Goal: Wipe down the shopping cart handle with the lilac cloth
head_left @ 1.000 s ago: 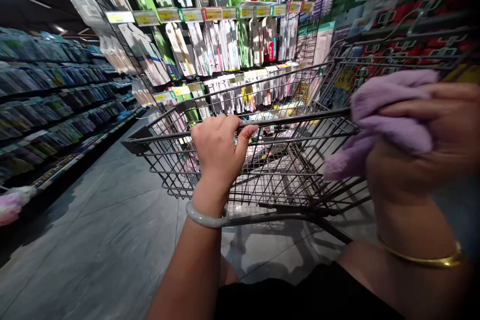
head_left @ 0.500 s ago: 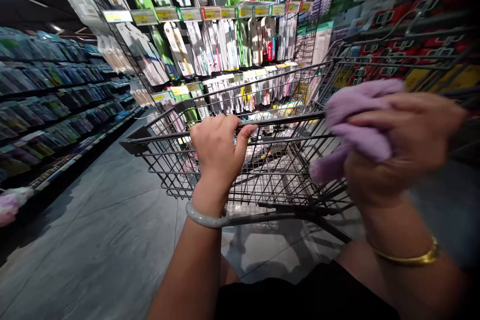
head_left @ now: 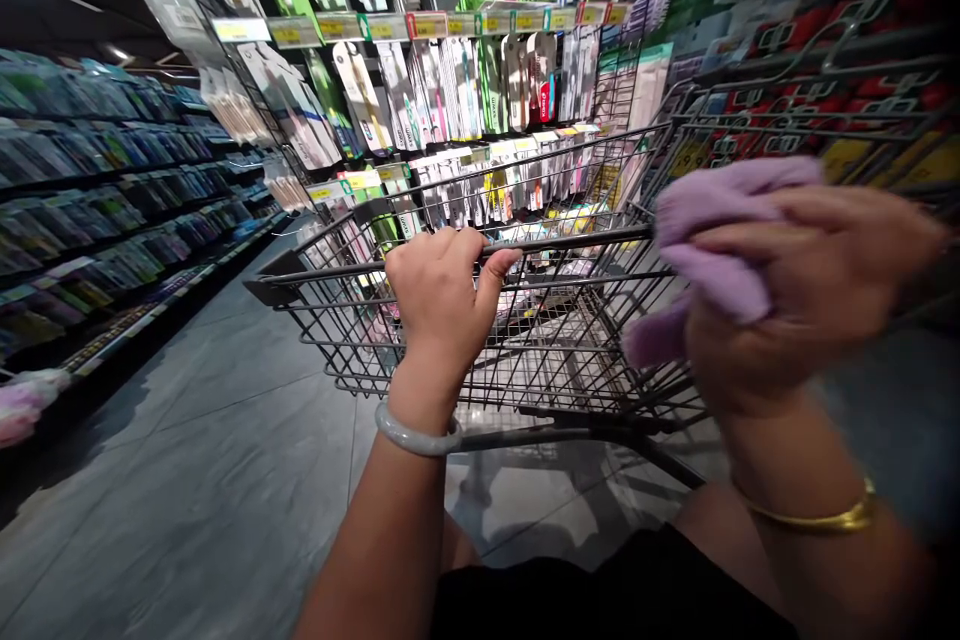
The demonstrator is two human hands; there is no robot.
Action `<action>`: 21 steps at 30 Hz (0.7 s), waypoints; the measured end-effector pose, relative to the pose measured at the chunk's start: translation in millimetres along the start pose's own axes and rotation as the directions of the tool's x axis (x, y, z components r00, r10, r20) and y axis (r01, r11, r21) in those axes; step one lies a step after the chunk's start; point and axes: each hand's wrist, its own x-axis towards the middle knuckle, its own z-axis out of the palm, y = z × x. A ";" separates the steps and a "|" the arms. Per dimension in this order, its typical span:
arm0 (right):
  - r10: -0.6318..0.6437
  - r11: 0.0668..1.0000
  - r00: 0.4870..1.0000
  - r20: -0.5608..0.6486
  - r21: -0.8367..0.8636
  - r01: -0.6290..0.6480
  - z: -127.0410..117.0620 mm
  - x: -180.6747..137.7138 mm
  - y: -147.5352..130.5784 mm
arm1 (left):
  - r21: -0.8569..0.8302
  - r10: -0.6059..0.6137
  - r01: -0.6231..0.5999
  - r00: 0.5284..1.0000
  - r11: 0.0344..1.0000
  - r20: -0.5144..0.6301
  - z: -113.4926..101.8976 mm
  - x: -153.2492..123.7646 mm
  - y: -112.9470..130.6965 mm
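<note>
My left hand (head_left: 442, 295) wraps over the top rail of a dark wire shopping cart (head_left: 570, 243), its thumb lying along the bar. A grey bangle circles that wrist. On the right, my right hand (head_left: 810, 290) grips a bunched light-purple cloth (head_left: 720, 210), with one end hanging below the fist. The cloth lies against the same rail and hides part of it. Motion slightly blurs this hand, and a gold bangle sits on its wrist. Under the rail, the cart's wire side slopes down between the two hands.
Packaged goods, many of them toothbrush-like, hang on a lit rack (head_left: 450, 25) beyond the cart. A long stocked shelf (head_left: 112, 210) lines the left side. Grey floor tiles (head_left: 225, 450) lie between. Red items (head_left: 795, 110) hang behind the cart at right.
My right hand has shifted slightly to the right with the purple cloth. The left hand still holds the rail, and the whole view has moved a little.
</note>
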 end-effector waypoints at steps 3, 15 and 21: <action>-0.240 0.968 0.957 0.161 -0.033 0.249 15.1 -11.7 -28.3 | 0.002 -0.004 0.004 1.000 1.000 0.006 -0.1 0.4 0.7; -0.061 0.998 0.998 0.023 0.025 0.060 17.0 -11.1 -24.4 | 0.011 0.001 -0.001 1.000 1.000 0.011 -0.2 -0.3 0.5; -0.361 0.931 0.883 0.300 0.068 0.358 30.8 -38.4 -50.4 | 0.017 0.003 -0.003 1.000 1.000 0.004 0.9 1.0 1.3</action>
